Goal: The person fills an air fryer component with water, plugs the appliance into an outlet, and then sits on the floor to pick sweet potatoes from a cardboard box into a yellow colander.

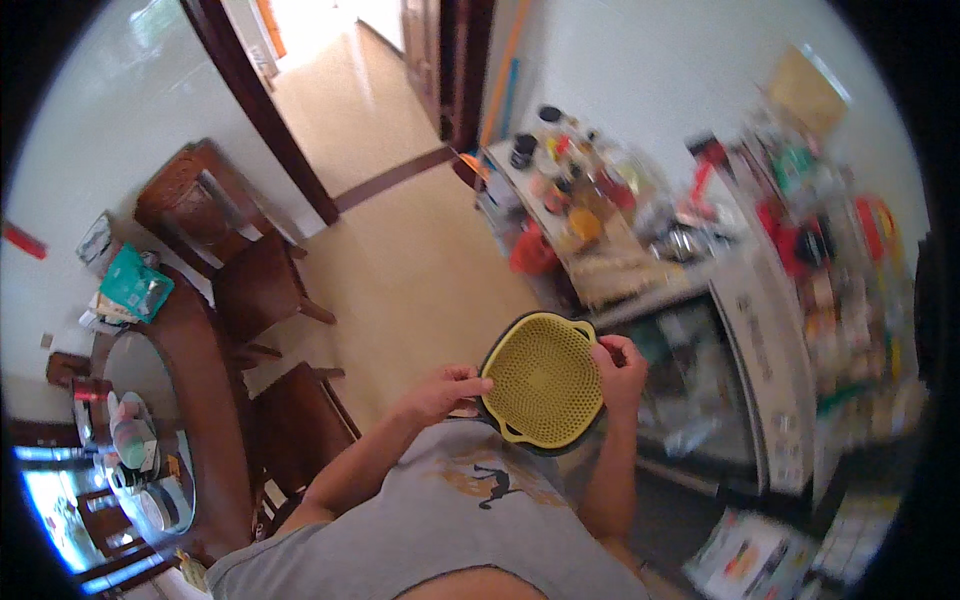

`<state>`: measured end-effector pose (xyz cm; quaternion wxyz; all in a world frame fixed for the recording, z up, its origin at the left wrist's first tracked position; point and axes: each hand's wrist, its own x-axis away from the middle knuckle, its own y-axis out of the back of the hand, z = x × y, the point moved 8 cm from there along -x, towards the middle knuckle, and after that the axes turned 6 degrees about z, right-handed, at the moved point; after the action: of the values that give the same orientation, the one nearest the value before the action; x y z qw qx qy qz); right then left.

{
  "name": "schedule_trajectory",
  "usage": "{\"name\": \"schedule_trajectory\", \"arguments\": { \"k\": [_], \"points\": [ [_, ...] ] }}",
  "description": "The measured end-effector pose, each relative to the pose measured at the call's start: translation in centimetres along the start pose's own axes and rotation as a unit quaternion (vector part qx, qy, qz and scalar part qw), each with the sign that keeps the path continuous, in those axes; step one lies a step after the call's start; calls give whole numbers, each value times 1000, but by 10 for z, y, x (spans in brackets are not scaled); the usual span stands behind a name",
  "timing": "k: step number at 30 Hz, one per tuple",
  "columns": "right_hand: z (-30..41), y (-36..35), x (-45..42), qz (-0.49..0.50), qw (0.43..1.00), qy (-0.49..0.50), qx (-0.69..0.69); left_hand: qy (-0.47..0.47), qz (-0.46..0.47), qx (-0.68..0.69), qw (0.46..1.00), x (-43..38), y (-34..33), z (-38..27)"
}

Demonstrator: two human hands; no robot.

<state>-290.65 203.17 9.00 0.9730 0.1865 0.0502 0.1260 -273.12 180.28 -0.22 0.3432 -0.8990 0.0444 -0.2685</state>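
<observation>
A yellow perforated plastic colander (541, 379) sits nested in a dark grey outer bowl (489, 409), of which only the rim shows around it. Both are held in front of my grey shirt, and the colander looks empty. My left hand (450, 392) grips the left rim, thumb on top and fingers beneath. On the opposite side my right hand (622, 369) pinches the rim near one of the yellow handles, its fingertips partly hidden.
To the left stands a dark wooden table (214, 390) with wooden chairs (255, 292). At right, a cluttered worktop (622, 277) holds jars and bottles beside a glass-fronted cabinet (697, 390). Tiled floor (405, 277) leads to a doorway with a dark threshold (394, 178).
</observation>
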Motion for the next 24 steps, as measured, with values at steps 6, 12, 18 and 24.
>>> {"name": "schedule_trajectory", "arguments": {
  "k": [6,12,18,24],
  "points": [
    [48,-119,-207,142,988,51,-21,-112,-96,99,984,-64,76,-129],
    [78,-262,-375,227,968,103,34,-175,-145,139,964,-115,171,-258],
    [117,-376,-521,235,965,109,33,-162,-186,24,969,-168,283,-404],
    [119,-445,-682,179,980,49,-76,-213,-207,58,953,-235,373,-558]
  ]
}}
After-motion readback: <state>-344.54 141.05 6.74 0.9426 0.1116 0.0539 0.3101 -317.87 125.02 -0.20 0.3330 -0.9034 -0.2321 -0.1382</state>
